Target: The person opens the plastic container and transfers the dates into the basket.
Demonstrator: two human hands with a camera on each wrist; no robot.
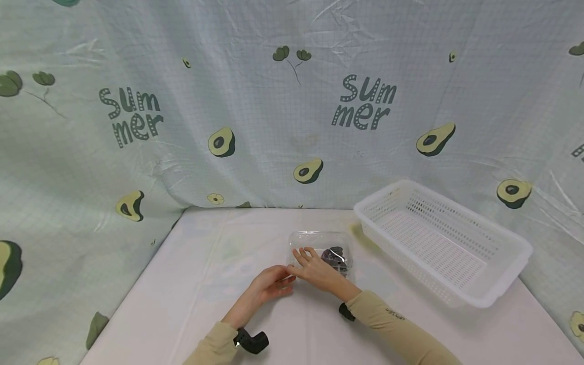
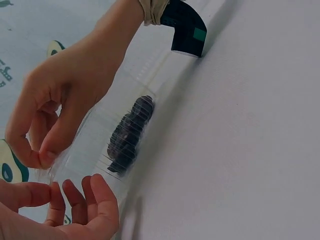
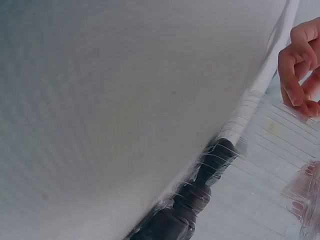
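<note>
A clear plastic clamshell box (image 1: 304, 237) lies on the white-covered table, with dark purple-black pieces (image 1: 336, 257) inside that look like fruit. At its near left corner, my left hand (image 1: 272, 284) pinches the edge between thumb and finger. My right hand (image 1: 318, 271) reaches across the box's front, and its thumb and index finger pinch the rim at that same corner, as the left wrist view shows. The other fingers of the right hand (image 2: 70, 95) stay loosely bent. Through the ribbed wall the dark pieces (image 3: 192, 197) sit at the box's right end.
A large white perforated plastic basket (image 1: 442, 243) stands at the right of the table. Behind and at the left hangs a pale curtain (image 1: 255, 101) printed with avocados and lettering. Black wrist cameras (image 1: 252, 340) sit on both wrists.
</note>
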